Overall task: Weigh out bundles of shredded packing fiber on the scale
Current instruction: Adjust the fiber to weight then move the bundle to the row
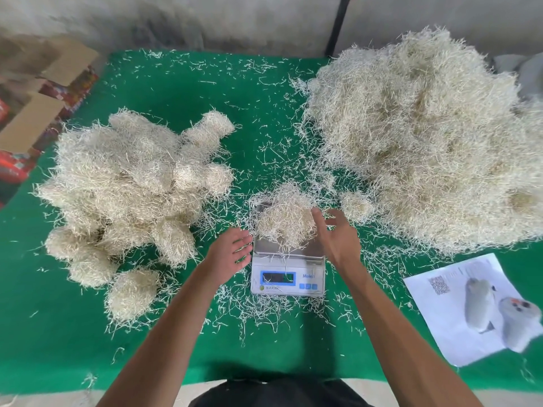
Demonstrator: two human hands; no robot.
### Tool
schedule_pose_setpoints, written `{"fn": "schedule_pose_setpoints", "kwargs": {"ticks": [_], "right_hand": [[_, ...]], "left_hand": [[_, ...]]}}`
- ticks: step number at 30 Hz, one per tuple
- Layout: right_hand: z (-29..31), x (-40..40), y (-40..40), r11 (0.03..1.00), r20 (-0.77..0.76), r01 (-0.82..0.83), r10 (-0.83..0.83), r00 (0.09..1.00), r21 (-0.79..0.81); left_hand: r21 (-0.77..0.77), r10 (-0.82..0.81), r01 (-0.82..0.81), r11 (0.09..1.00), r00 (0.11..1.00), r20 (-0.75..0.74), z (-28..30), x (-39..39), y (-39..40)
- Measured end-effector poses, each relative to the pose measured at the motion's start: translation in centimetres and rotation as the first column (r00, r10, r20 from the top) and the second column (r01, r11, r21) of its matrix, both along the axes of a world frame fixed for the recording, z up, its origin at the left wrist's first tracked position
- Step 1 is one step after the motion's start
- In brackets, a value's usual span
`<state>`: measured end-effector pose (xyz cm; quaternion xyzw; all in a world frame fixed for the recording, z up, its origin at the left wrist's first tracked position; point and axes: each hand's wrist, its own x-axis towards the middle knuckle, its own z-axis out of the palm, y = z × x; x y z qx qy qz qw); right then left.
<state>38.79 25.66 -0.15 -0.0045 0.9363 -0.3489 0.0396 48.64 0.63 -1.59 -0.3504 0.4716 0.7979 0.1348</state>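
Observation:
A small white digital scale (288, 277) with a steel pan and a blue display stands on the green cloth. A loose tuft of pale shredded fiber (286, 220) lies on its pan. My left hand (230, 252) hovers just left of the pan, fingers spread and holding nothing. My right hand (336, 235) is at the tuft's right side, fingers straight, fingertips at or near its edge. A big loose heap of fiber (426, 142) fills the right of the cloth. Several rounded fiber bundles (129, 183) are piled at the left.
Loose strands litter the green cloth (188, 92) all round the scale. A printed paper sheet (467, 306) lies at the near right. Cardboard boxes (32, 118) stand off the cloth's left edge. A wall and a black pole (338, 24) close the far side.

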Motion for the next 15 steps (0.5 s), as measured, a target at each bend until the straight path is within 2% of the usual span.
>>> {"fn": "schedule_pose_setpoints", "kwargs": {"ticks": [4, 15], "right_hand": [[0.2, -1.1, 0.0, 0.999, -0.023, 0.049, -0.049, 0.999, -0.021], [-0.1, -2.6, -2.2, 0.999, -0.002, 0.003, -0.003, 1.0, -0.054]], "left_hand": [[0.008, 0.038, -0.038, 0.999, 0.999, 0.014, -0.5, 0.3, -0.4], [0.002, 0.086, -0.086, 0.996, 0.996, 0.023, -0.9, 1.8, -1.8]]}}
